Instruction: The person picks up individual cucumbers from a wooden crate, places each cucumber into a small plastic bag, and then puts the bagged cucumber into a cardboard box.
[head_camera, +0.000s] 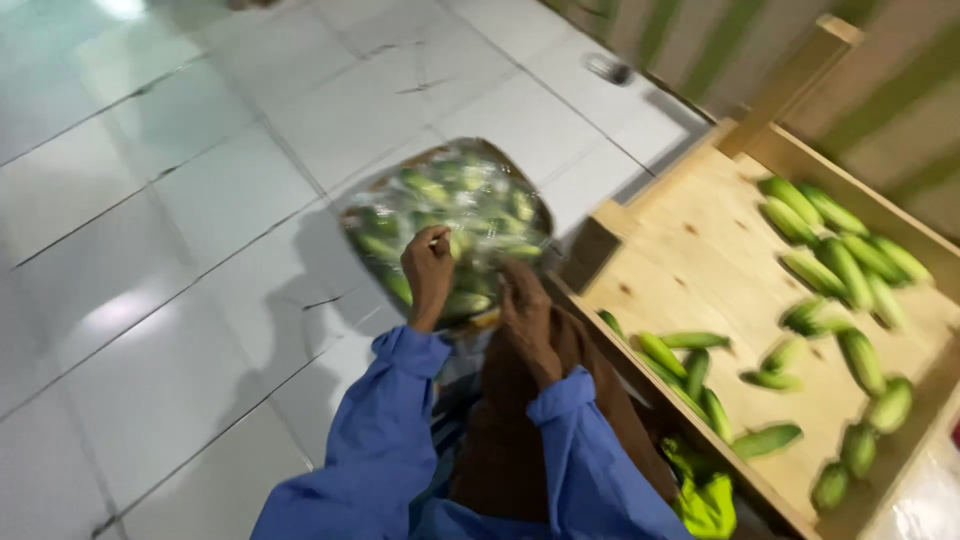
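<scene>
Clear plastic bag of green cucumbers (450, 225), pinched by left hand (428, 268) and right hand (522, 305), hangs over glossy white floor tiles (180, 250) beside a pale wooden bin (700, 250).

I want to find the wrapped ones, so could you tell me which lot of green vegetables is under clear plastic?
The basketful on the floor beneath both hands; those in the wooden bin lie loose.

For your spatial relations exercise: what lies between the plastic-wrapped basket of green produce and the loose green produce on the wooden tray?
In the head view, the wooden tray's raised rim lies between the wrapped basket and the loose green produce, followed by bare board.
</scene>
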